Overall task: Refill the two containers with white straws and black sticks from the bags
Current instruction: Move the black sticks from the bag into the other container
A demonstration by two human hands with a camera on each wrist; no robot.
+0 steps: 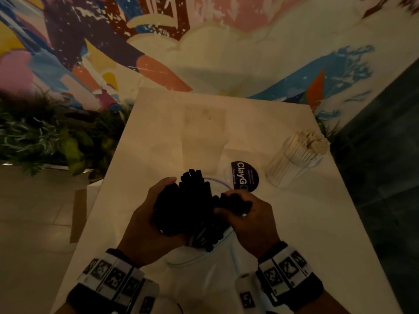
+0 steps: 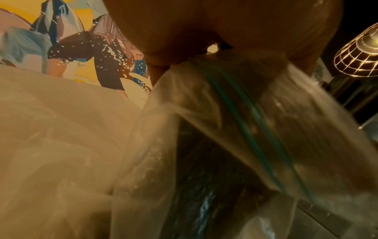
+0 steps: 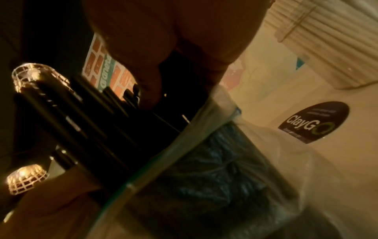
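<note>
At the near middle of the pale tabletop [image 1: 317,223], both hands work together on one large bundle of black sticks [image 1: 190,207]. The left hand [image 1: 149,223] curls its fingers around the left side of the bundle, so it grasps the sticks, and the right hand [image 1: 251,218] closes on a smaller group at the right side. I judge that the two hands press from both sides so that the thin, smooth, round sticks do not slide apart and fall.

The lower ends of the sticks are partly inside a clear plastic bag [image 1: 226,254] which lies flat under the wrists. This bag is soft and wrinkled, with a blue-green zip line along its mouth; in the left wrist view the zip line [image 2: 255,122] crosses the thin film just below the palm. It seems that the bundle is being taken out of the bag, but the container for the black sticks I cannot find in these pictures.

To the far right stands a clear round container [image 1: 292,164], leaning a little in the wide picture, and it is packed tight with white straws [image 1: 308,141], whose cut ends make a rough pale top. So this half of the task looks done, and the black half is in progress. Between the hands and this container a dark round sticker [image 1: 244,175] with the word ClayGo is stuck flat on the tabletop.
</note>
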